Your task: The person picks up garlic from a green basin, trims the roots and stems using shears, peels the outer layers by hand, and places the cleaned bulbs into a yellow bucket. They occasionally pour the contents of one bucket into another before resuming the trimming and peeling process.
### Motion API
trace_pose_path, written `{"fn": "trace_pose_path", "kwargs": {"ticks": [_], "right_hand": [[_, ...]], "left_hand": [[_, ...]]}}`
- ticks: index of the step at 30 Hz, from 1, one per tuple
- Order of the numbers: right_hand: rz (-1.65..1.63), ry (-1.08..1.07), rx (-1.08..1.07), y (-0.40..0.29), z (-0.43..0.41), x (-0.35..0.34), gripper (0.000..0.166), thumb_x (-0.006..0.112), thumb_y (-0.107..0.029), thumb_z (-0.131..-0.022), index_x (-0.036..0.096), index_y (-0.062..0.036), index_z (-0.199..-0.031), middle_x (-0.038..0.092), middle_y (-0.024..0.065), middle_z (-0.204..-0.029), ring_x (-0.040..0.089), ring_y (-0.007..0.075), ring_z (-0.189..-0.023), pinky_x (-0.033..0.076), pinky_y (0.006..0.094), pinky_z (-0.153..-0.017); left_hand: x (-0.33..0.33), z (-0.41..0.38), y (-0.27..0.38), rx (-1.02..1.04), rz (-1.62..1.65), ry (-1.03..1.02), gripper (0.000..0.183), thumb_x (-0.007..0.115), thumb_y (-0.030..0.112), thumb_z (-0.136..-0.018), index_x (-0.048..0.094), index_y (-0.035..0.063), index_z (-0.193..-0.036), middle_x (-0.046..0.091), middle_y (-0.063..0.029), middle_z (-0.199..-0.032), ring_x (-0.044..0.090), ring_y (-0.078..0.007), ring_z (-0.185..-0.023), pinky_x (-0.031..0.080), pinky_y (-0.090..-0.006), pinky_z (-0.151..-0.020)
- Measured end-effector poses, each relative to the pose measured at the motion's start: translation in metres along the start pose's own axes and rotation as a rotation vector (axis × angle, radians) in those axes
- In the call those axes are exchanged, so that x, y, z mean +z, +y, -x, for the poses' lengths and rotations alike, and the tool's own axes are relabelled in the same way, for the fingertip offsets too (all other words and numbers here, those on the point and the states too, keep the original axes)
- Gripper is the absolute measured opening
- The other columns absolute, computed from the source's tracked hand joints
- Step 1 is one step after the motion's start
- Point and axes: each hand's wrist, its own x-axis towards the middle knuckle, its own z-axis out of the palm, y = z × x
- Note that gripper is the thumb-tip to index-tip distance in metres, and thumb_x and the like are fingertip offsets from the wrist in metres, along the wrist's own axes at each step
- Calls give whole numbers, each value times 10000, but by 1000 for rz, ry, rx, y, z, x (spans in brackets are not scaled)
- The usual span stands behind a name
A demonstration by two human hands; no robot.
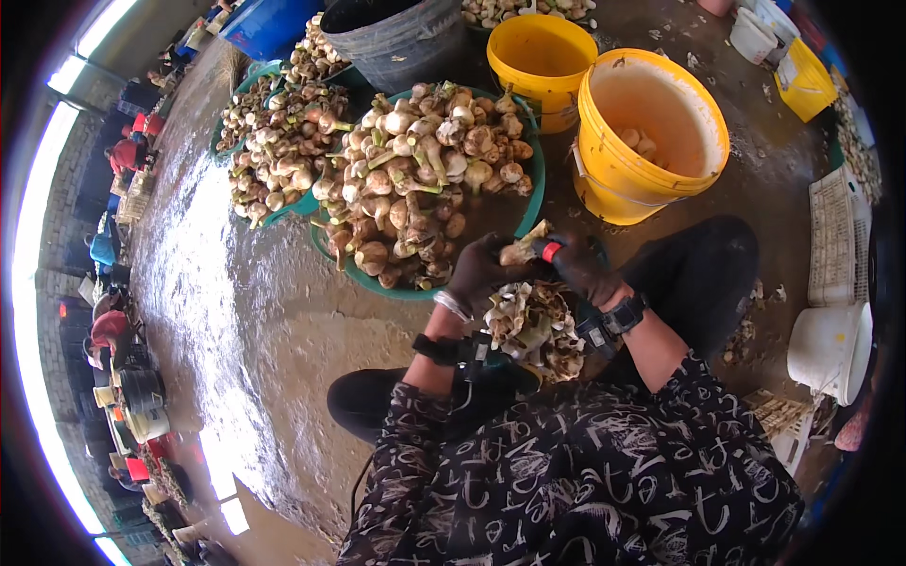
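Note:
My left hand (483, 270), in a dark glove, grips a garlic bulb (521, 247) with its stem pointing up and to the right. Against the bulb's right side are the curled fingers of my right hand (585, 267), also dark-gloved, with a red band on one digit. Whether that hand holds a small tool is hidden. Beneath both hands lies a heap of garlic skins (536, 329) between my legs. Just beyond my left hand stands a green basin (532, 205) piled with untrimmed garlic bulbs (403, 170).
One yellow bucket (623, 180) has a few pale bulbs inside; another yellow bucket (541, 95) stands behind it. A black tub (403, 49) and more garlic (276, 159) are at upper left. At right are a white crate (839, 240) and white bucket (824, 350). People sit far left.

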Motion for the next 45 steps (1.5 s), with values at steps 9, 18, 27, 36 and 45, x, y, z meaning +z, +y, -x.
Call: {"fn": "trace_pose_path", "kwargs": {"ticks": [9, 18, 27, 36, 45], "right_hand": [[-943, -245, 357, 12, 15, 17, 345, 451, -371, -927, 552, -60, -1034, 595, 29, -868, 558, 127, -683, 460, 262, -610], [-1044, -520, 346, 101, 0, 13, 250, 470, -277, -915, 560, -52, -851, 530, -20, -713, 475, 99, -631, 380, 250, -556], [-669, -440, 124, 23, 27, 15, 403, 550, -339, -890, 564, -22, -1139, 565, -4, -944, 508, 69, -825, 430, 219, -704], [590, -111, -695, 33, 21, 23, 342, 662, -204, -751, 604, -108, -1074, 584, 92, -904, 566, 212, -849, 468, 329, -690], [392, -47, -491, 119, -7, 9, 206, 486, -195, -862, 590, -37, -944, 592, -7, -738, 540, 103, -583, 450, 237, -529]], "left_hand": [[19, 23, 20, 253, -673, 298, 801, 834, 336, -562, 474, -11, -1189, 558, -181, -1116, 565, -268, -1003, 435, -379, -874], [22, 44, -32, 343, -887, 142, 189, 654, 176, -744, 668, 142, -928, 647, -47, -872, 586, -260, -903, 456, -372, -784], [8, 58, -49, 390, -440, 107, 441, 653, 141, -774, 524, 9, -1175, 578, -181, -1123, 559, -327, -1036, 430, -381, -901], [3, 59, -79, 190, -674, 106, 370, 628, 143, -811, 553, -3, -1142, 607, -172, -1061, 574, -302, -1002, 441, -371, -860], [7, 86, -33, -271, 592, 168, 154, 613, 108, -841, 612, 17, -965, 605, 2, -838, 530, -75, -749, 438, -230, -680]]}}
